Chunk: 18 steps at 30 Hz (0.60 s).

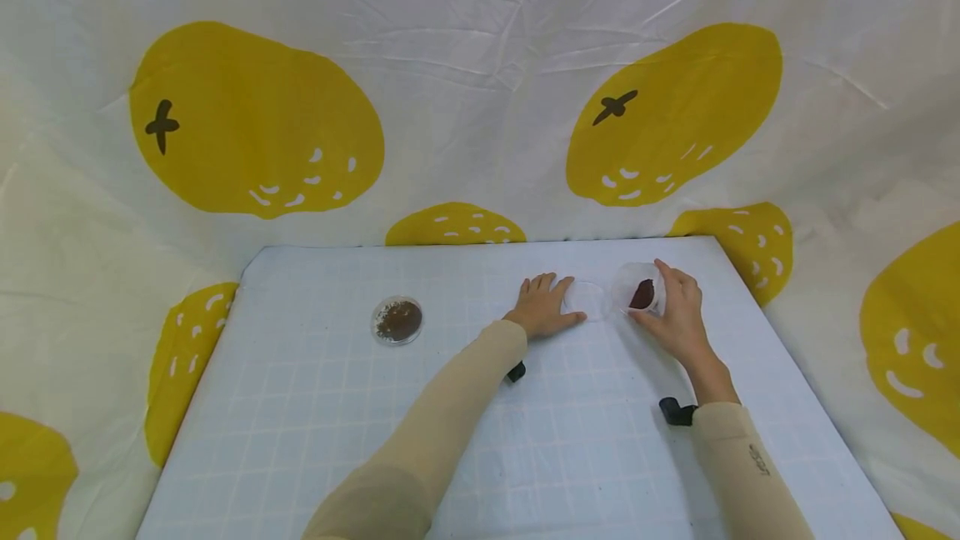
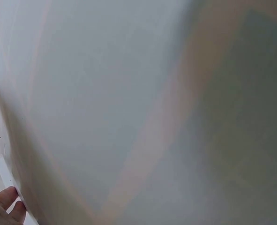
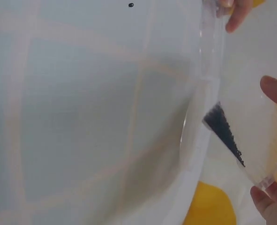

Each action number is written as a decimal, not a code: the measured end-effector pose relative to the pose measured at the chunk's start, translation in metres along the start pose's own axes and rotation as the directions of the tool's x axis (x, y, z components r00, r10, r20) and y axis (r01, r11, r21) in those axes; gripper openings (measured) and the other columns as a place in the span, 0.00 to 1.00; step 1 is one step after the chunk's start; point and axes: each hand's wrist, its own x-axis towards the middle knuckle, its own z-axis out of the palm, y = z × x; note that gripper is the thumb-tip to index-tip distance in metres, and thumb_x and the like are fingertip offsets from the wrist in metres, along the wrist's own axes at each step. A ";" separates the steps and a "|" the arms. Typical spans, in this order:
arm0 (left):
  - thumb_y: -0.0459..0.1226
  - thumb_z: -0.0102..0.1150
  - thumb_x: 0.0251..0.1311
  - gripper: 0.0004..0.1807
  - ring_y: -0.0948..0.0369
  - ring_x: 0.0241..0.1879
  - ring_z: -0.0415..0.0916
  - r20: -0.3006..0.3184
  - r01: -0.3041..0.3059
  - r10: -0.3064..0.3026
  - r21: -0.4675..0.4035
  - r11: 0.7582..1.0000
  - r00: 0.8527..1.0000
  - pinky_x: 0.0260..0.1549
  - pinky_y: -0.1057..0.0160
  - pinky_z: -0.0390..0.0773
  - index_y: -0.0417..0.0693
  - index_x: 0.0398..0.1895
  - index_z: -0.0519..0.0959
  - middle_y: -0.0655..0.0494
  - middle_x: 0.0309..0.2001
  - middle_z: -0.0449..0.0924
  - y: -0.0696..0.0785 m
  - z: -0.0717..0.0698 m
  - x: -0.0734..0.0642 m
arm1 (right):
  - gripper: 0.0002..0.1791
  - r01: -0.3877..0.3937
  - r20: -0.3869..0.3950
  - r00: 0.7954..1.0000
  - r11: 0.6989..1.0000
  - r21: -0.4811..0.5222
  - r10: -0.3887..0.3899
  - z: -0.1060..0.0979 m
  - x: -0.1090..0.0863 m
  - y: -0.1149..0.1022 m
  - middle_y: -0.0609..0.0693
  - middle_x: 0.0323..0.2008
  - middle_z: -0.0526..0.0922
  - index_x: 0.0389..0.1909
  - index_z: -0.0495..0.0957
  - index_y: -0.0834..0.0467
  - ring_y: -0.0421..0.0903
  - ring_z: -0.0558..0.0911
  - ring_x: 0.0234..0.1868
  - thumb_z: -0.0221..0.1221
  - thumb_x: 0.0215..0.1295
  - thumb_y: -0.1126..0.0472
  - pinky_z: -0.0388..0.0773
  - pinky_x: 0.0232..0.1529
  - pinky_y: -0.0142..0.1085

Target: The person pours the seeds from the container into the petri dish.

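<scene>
In the head view my right hand (image 1: pixel 678 319) grips a clear plastic cup (image 1: pixel 624 280), tilted to the left, thumb on one side and fingers on the other. Dark brown grains (image 1: pixel 642 294) lie inside; the right wrist view shows them as a slanting wedge (image 3: pixel 225 133). Left of the cup, a shallow clear round dish (image 1: pixel 587 301) sits on the table. My left hand (image 1: pixel 542 308) rests beside this dish with fingers spread, its thumb and index finger at the rim. Only some fingertips (image 2: pixel 6 198) show in the left wrist view.
Farther left stands another clear round dish (image 1: pixel 396 342) holding brown and white grains. A pale checked cloth covers the table (image 1: pixel 315 440). Behind it hangs a white curtain (image 1: pixel 480 107) printed with yellow fruit. One dark grain (image 3: pixel 131 5) lies near the top of the right wrist view.
</scene>
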 end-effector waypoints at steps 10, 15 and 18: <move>0.71 0.43 0.65 0.45 0.53 0.75 0.48 0.017 0.009 -0.009 0.011 1.000 1.000 0.72 0.46 0.47 0.63 0.80 0.51 0.51 0.77 0.51 0.001 -0.002 -0.003 | 0.56 0.065 -0.013 0.998 0.996 -0.066 -0.066 0.002 0.005 0.000 0.72 0.66 0.57 0.76 0.56 0.59 0.71 0.55 0.68 0.77 0.46 0.69 0.56 0.63 0.67; 0.71 0.43 0.64 0.45 0.53 0.75 0.48 0.017 0.013 -0.013 0.004 1.000 1.000 0.72 0.46 0.47 0.63 0.80 0.52 0.51 0.77 0.51 0.001 -0.002 -0.004 | 0.55 0.085 -0.018 0.996 0.993 -0.084 -0.087 0.001 0.007 -0.002 0.73 0.66 0.58 0.75 0.58 0.60 0.73 0.55 0.67 0.77 0.45 0.70 0.54 0.64 0.68; 0.71 0.43 0.64 0.46 0.53 0.75 0.47 0.015 0.011 -0.011 0.001 1.000 1.000 0.72 0.46 0.47 0.63 0.80 0.52 0.51 0.77 0.51 0.002 -0.002 -0.004 | 0.55 0.088 -0.011 0.996 0.992 -0.095 -0.089 0.001 0.007 -0.004 0.73 0.66 0.57 0.75 0.58 0.59 0.73 0.55 0.68 0.76 0.46 0.71 0.54 0.65 0.68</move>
